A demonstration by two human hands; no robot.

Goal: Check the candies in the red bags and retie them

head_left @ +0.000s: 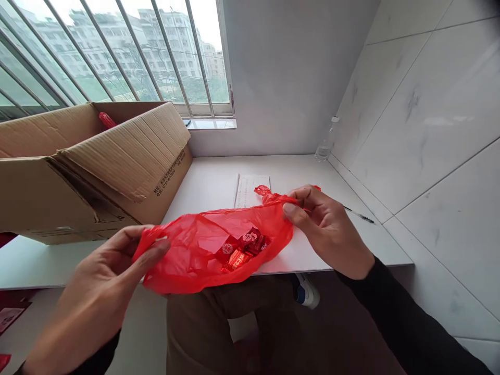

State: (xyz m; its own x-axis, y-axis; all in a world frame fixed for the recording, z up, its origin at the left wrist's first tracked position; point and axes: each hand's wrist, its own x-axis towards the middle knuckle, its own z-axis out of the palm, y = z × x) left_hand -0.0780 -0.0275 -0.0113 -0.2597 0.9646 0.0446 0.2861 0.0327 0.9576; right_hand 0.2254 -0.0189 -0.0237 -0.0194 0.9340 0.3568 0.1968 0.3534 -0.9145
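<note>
A thin red plastic bag (183, 260) is stretched between my two hands, above the front edge of the white table. My left hand (113, 271) pinches its left end between thumb and fingers. At the upper right of the bag, my right hand (320, 224) grips the gathered plastic near a crumpled handle (267, 194). The mouth of the bag gapes toward me. Several small red wrapped candies (239, 255) lie together inside, in its right half.
An open cardboard box (156, 177) stands at the left, with something red (106, 121) inside. Behind the bag lies a sheet of paper (250, 187). A clear bottle (324, 143) stands in the back right corner, and a pen (361, 214) lies near the right wall.
</note>
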